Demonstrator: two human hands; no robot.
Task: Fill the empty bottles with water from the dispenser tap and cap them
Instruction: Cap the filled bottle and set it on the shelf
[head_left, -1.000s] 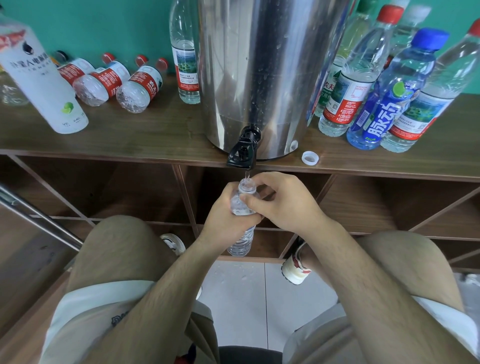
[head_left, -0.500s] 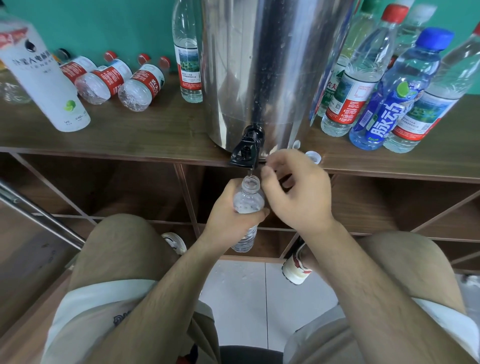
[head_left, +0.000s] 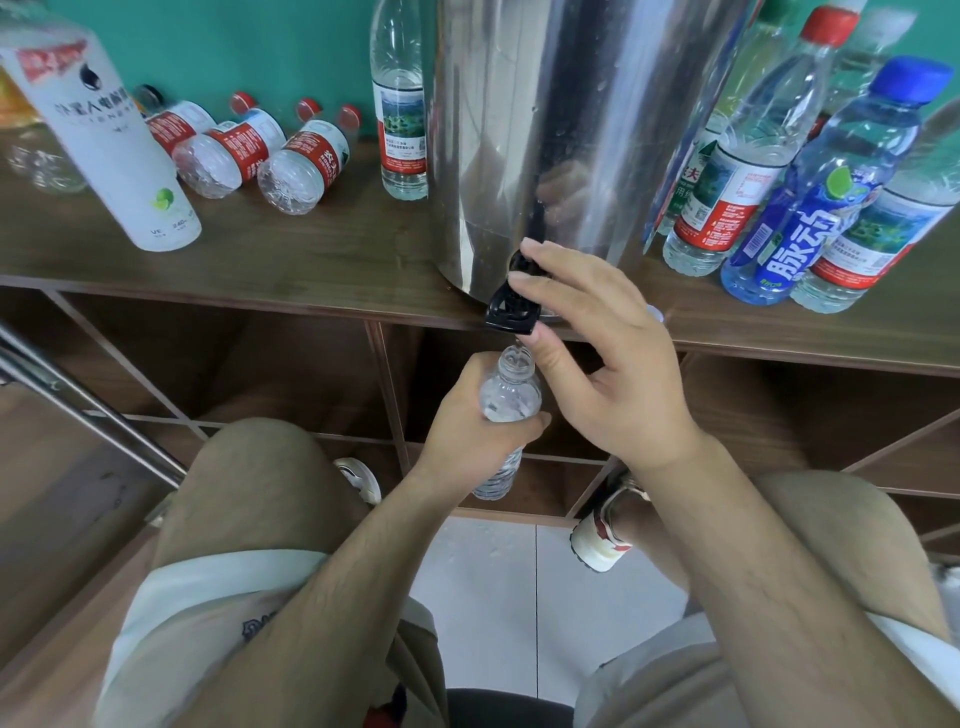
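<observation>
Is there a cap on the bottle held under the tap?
No, the bottle that the left hand holds under the tap has an open mouth with no cap on it.

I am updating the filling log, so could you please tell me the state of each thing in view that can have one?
small bottle: uncapped, gripped by the left hand just below the tap.
tap: pinched by the right hand; flow unclear.
lying bottles: capped, on their sides on the shelf.
blue-capped bottle: capped, upright.
</observation>
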